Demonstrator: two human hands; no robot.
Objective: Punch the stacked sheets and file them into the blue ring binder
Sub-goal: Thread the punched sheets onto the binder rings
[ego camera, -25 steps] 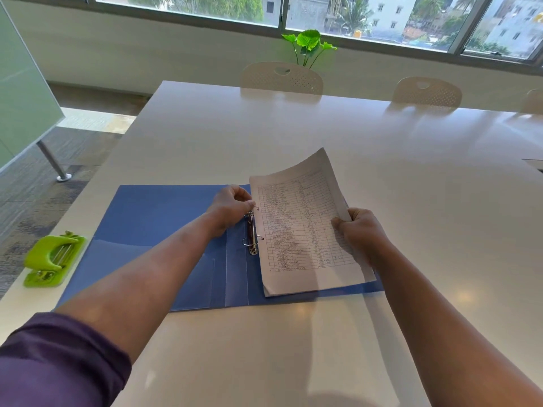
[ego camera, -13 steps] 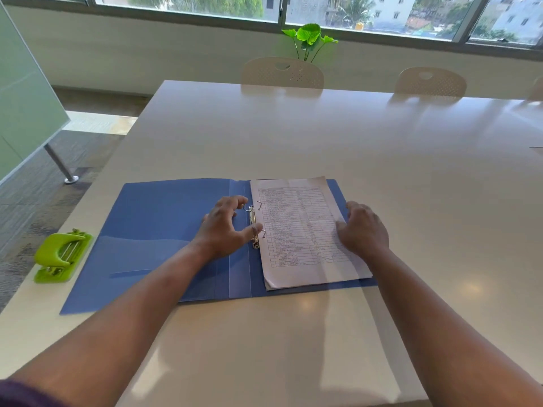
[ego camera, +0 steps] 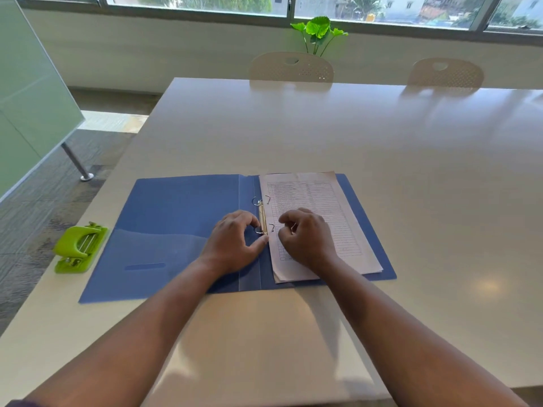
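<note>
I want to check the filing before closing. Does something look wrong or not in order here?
The ring halves of the blue ring binder stand open, not joined. The stacked sheets lie slightly askew on the right cover. The left hand and right hand are at the lower ring. Nothing looks spilled or torn.

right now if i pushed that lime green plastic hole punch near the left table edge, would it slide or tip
The lime green plastic hole punch would probably slide rather than tip: it sits low on a flat base. The glossy white table likely gives little grip. It lies close to the table's left edge, so a leftward push could send it off.
</note>
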